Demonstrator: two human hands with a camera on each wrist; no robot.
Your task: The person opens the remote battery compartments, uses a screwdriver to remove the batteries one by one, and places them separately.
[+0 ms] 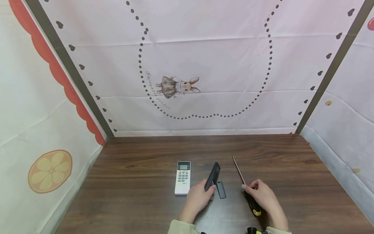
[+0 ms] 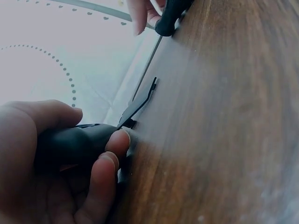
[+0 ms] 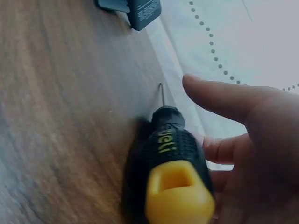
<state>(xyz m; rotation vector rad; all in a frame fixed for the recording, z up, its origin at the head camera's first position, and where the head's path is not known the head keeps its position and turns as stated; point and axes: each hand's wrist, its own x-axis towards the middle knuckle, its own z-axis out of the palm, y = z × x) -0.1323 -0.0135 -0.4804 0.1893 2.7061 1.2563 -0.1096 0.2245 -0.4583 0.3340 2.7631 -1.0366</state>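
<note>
- While gripping the black device (image 1: 213, 176) in the left hand (image 1: 197, 197), tilted just beside a small dark plate (image 1: 221, 189), best to hold it steady.
- Pictured at the screwdriver (image 1: 252, 204) on the table (image 1: 131, 182) with the right hand (image 1: 264, 195) loose, thumb clear of the handle (image 3: 174, 145); best to grasp there firmly, not by the shaft (image 1: 239, 170).
- Shown left of the black device with a white remote (image 1: 182, 189), lying flat.
- Surfaced in brown wood grain; backed and flanked by pale printed cloth (image 1: 216, 65).
</note>
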